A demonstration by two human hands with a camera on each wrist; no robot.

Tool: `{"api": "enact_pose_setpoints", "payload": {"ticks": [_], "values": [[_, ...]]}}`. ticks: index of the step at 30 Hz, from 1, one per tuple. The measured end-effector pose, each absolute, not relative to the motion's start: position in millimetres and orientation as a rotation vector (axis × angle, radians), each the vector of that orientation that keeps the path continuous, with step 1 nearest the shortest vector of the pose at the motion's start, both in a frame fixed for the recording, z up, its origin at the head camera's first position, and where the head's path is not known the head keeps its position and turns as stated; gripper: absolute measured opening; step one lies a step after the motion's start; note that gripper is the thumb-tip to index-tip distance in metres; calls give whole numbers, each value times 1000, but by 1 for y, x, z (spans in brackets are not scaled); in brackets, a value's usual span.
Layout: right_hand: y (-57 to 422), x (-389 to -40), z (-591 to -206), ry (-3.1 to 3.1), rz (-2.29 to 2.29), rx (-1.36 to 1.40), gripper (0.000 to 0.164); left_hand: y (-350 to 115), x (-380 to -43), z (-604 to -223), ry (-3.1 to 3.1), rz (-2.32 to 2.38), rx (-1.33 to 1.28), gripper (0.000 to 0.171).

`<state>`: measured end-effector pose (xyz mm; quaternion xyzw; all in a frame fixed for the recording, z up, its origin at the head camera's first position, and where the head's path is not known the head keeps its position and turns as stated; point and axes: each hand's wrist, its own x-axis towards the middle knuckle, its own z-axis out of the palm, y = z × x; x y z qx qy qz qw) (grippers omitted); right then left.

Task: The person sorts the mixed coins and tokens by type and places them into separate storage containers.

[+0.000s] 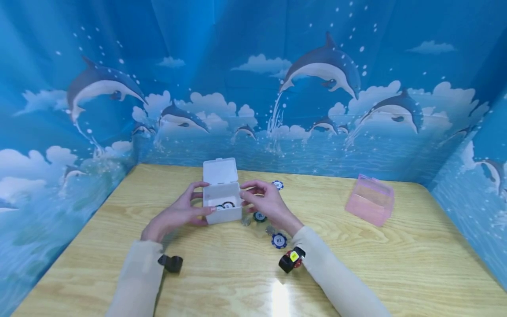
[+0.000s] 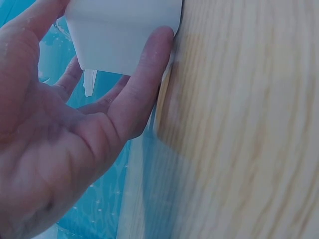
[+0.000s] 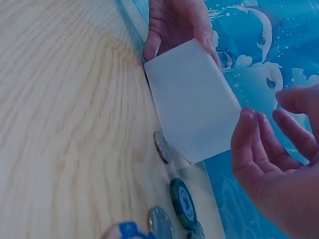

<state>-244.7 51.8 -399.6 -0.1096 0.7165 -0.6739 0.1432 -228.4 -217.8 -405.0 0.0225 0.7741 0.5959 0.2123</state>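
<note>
A white plastic box (image 1: 223, 215) stands on the table with its lid (image 1: 220, 171) swung up at the back. Two dark-rimmed poker chips (image 1: 228, 205) lie inside it. My left hand (image 1: 186, 212) grips the box from the left, thumb at the front corner and fingers along the side. At the box's right wall is my right hand (image 1: 267, 202), its fingers loosely bent and the fingertips right at the rim; no chip shows between them. Below this hand lie a dark green chip (image 3: 184, 203) and a silver coin (image 3: 162, 147), close beside the box.
A blue chip (image 1: 279, 240) and another coin (image 1: 270, 230) lie near the right wrist, with a red chip (image 1: 298, 263) partly behind the wrist camera. Further back is a blue-and-white chip (image 1: 278, 185). A pink translucent box (image 1: 372, 200) stands at the right. A dolphin-print curtain (image 1: 245, 88) borders the table.
</note>
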Motion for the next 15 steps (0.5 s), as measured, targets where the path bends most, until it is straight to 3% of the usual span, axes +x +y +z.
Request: {"api": "enact_pose_setpoints", "payload": {"ticks": [15], "values": [[73, -235, -394, 2424, -1633, -656, 34, -218, -228, -405, 2165, 1639, 63, 94]]}}
